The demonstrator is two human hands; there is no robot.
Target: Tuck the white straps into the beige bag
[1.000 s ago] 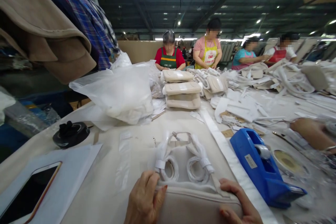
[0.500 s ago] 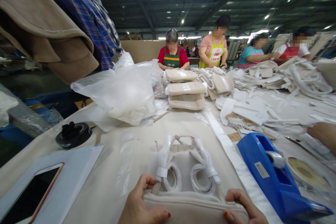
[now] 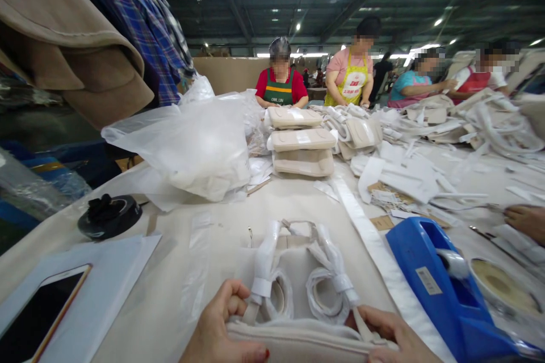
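A beige bag [image 3: 293,341] lies in front of me with its near, zipped-looking edge raised toward me. Its straps are coiled into two rolls wrapped in white plastic, a left roll [image 3: 281,295] and a right roll [image 3: 327,302]. My left hand [image 3: 221,326] pinches the bag's left corner, thumb on the near side and fingers behind. At the right corner my right hand [image 3: 385,334] grips the edge, its fingers partly hidden behind a strap end. The bag's lower part runs out of the frame.
A blue tape dispenser [image 3: 447,289] stands at right, near a tape roll [image 3: 504,283]. At left are a phone [image 3: 40,315] and a black round object [image 3: 109,216]. Ahead are a plastic bag [image 3: 204,153] and stacked beige bags [image 3: 303,163]. Several co-workers sit or stand beyond; another person's hand [image 3: 525,221] shows at right.
My right hand has shifted its fingers inward, behind the strap at the right corner. My left hand keeps its hold on the left corner. The view has moved slightly.
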